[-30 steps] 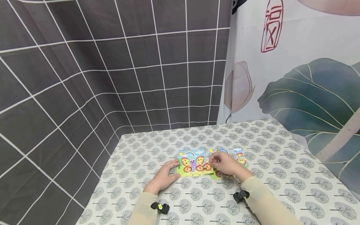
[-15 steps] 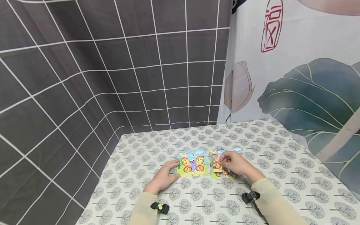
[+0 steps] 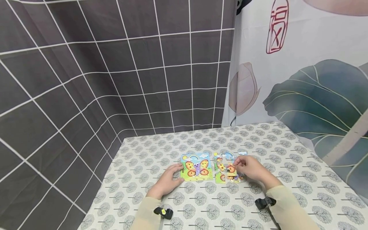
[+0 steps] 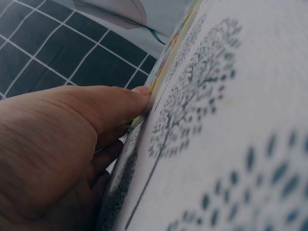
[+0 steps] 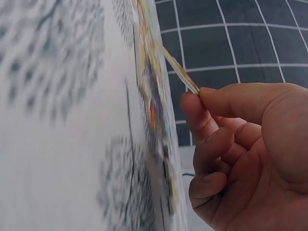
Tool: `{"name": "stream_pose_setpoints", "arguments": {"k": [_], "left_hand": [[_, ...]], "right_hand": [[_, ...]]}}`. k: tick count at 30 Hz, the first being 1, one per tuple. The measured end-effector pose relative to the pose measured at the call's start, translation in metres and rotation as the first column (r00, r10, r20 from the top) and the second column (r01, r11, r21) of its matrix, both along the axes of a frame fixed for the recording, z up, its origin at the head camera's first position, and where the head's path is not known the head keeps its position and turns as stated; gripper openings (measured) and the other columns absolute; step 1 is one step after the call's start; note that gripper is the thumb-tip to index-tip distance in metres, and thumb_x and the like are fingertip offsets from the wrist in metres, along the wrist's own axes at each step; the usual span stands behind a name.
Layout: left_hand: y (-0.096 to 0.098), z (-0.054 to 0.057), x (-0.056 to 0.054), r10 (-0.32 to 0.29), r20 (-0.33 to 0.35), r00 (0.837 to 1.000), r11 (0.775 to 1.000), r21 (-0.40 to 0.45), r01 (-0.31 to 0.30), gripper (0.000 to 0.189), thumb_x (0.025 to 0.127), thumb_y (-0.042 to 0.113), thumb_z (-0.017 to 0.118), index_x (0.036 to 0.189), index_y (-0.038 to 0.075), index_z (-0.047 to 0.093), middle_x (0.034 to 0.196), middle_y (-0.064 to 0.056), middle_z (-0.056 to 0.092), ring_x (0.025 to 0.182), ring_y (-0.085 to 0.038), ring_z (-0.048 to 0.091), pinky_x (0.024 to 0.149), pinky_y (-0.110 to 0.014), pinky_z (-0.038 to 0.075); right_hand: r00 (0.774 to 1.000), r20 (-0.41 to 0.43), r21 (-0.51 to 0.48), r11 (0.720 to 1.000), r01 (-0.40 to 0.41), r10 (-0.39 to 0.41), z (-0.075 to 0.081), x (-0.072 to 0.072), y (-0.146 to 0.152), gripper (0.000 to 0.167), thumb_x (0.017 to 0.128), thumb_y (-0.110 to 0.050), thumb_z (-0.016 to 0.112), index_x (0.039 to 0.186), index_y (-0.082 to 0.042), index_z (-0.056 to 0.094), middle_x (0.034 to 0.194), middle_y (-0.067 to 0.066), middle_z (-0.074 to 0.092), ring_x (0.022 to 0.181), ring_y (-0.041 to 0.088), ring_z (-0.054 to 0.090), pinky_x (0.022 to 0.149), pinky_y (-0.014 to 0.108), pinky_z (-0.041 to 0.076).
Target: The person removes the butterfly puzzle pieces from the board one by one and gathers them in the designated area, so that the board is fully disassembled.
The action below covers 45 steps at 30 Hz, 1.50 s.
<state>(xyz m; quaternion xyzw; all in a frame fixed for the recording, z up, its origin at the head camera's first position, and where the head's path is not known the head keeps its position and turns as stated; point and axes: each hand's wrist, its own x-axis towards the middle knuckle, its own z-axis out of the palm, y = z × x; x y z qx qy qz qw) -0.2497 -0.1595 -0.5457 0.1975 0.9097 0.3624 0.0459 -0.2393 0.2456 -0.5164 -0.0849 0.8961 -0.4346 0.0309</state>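
Note:
A square butterfly picture board lies flat on the patterned cloth. My left hand rests at its left side, fingers along the edge and thumb touching the near corner. With thumb and forefinger my right hand pinches a flat puzzle piece bearing a red and yellow wing pattern. In the right wrist view that thin piece shows edge-on, tilted up from the pieces below it. Several loose butterfly puzzle pieces lie right of the board, some overlapping and partly covered by my right hand.
The tablecloth has grey tree prints. Behind the table hangs a dark curtain with a white grid; a pale cloth printed with lotus leaves hangs at the right. Each wrist wears a black strap.
My right hand has moved right with the pinched puzzle piece, from the board's right edge to over the loose pieces. The left hand and the board have stayed put.

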Motion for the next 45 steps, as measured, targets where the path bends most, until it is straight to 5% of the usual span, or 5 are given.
{"name": "stream_pose_setpoints", "arguments": {"k": [22,45], "left_hand": [[0.000,0.000,0.000,-0.007,-0.001,1.000,1.000,-0.003,0.007,0.058,0.096,0.028,0.074,0.151,0.017,0.057,0.163,0.006,0.044,0.153,-0.026,0.034,0.126,-0.055,0.025],[0.000,-0.001,0.000,0.000,0.003,1.000,1.000,-0.006,0.000,0.058,0.097,0.028,0.074,0.150,0.017,0.057,0.163,0.007,0.043,0.153,-0.025,0.034,0.126,-0.055,0.025]], "right_hand": [[0.994,0.023,-0.006,0.995,0.104,-0.104,-0.003,0.008,0.037,0.013,0.094,-0.014,0.075,0.104,-0.006,0.071,0.089,0.005,0.066,0.072,0.021,0.057,0.059,0.029,0.052],[0.988,0.049,0.093,0.985,0.142,-0.147,-0.012,0.015,0.061,0.003,0.089,-0.011,0.072,0.090,-0.008,0.071,0.079,0.003,0.062,0.069,0.021,0.055,0.054,0.028,0.048]]}}
